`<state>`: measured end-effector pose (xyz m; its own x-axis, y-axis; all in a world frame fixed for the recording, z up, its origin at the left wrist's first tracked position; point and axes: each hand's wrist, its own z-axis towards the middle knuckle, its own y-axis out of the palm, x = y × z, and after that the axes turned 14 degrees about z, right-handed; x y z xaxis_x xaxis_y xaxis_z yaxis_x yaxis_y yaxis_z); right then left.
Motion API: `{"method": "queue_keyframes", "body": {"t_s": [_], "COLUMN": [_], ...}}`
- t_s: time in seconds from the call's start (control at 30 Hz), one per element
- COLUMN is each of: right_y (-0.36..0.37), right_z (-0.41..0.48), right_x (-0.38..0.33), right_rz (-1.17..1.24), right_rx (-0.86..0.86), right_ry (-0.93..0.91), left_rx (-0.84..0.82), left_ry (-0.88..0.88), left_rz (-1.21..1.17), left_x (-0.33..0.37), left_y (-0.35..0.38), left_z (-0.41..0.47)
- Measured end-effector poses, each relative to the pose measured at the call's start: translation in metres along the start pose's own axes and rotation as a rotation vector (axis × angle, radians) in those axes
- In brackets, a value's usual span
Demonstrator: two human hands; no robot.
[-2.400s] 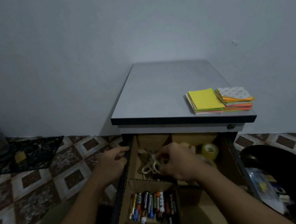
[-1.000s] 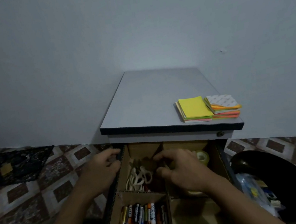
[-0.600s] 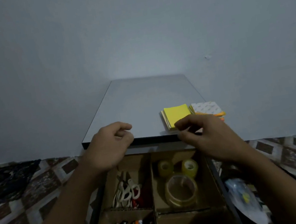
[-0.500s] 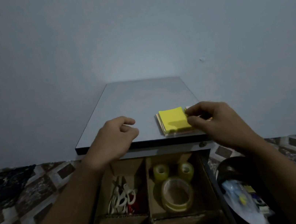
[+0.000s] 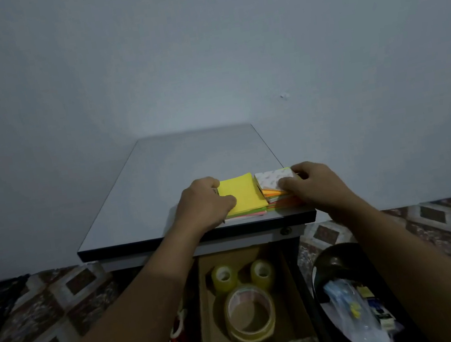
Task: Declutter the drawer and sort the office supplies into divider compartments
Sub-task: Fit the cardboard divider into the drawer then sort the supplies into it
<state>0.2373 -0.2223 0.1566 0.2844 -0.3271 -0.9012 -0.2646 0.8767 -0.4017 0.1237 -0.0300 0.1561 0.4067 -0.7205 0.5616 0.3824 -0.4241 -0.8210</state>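
Observation:
Two stacks of sticky notes lie side by side on the cabinet top (image 5: 177, 172) near its front edge. My left hand (image 5: 204, 203) grips the yellow-topped stack (image 5: 243, 193) from its left side, thumb on top. My right hand (image 5: 312, 184) grips the patterned-topped stack (image 5: 271, 181) from the right, thumb on top. Below, the open drawer with cardboard dividers (image 5: 206, 305) holds two small tape rolls (image 5: 222, 277) and a large tape roll (image 5: 250, 315) in one compartment. White scissor handles (image 5: 178, 325) show in the left compartment, mostly hidden by my left forearm.
A black bin (image 5: 345, 258) with plastic wrappers stands on the tiled floor right of the drawer. A keyhole (image 5: 286, 231) sits on the cabinet front. The grey wall rises behind the cabinet.
Both hands left the drawer and rose to the cabinet top. The right hand reached the notes first; now the left grips the yellow stack and the right grips the patterned one.

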Motion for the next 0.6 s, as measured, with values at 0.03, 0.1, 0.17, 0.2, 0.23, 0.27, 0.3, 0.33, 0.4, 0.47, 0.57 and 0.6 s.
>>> {"method": "queue_keyframes", "body": {"t_s": [0.03,0.1,0.17,0.2,0.23,0.27,0.3,0.33,0.4,0.47,0.57,0.6], "right_y": [0.001,0.002,0.001,0.001,0.001,0.0,0.0,-0.001,-0.003,-0.004,-0.005,-0.005], "right_z": [-0.002,-0.007,-0.012,-0.015,-0.018,-0.021,-0.024,-0.028,-0.036,-0.044,-0.054,-0.057], "right_x": [-0.001,-0.002,-0.003,-0.004,-0.004,-0.004,-0.004,-0.004,-0.003,-0.004,-0.005,-0.005], "right_rz": [-0.009,-0.012,-0.013,-0.008,0.0,0.01,0.021,0.032,0.05,0.043,0.021,0.019], "right_rx": [0.013,0.026,0.035,0.038,0.04,0.042,0.045,0.048,0.048,0.04,0.03,0.032], "right_ry": [-0.013,-0.022,-0.028,-0.031,-0.032,-0.03,-0.027,-0.022,-0.017,-0.015,-0.02,-0.019], "left_rx": [0.012,0.03,0.036,0.034,0.026,0.017,0.009,0.004,-0.006,-0.031,-0.087,-0.094], "left_ry": [-0.003,-0.007,-0.011,-0.014,-0.016,-0.015,-0.013,-0.013,-0.015,-0.011,-0.008,-0.012], "left_rz": [-0.001,0.007,0.007,0.001,-0.003,-0.006,-0.004,0.0,0.003,0.031,0.046,0.028], "left_x": [0.001,0.002,0.004,0.005,0.005,0.005,0.005,0.004,0.002,0.002,0.002,0.002], "left_y": [0.001,0.003,0.002,0.0,0.0,-0.001,-0.001,-0.002,-0.003,-0.005,-0.007,-0.007], "left_z": [-0.001,-0.003,-0.007,-0.009,-0.011,-0.014,-0.016,-0.019,-0.026,-0.034,-0.047,-0.051]}}
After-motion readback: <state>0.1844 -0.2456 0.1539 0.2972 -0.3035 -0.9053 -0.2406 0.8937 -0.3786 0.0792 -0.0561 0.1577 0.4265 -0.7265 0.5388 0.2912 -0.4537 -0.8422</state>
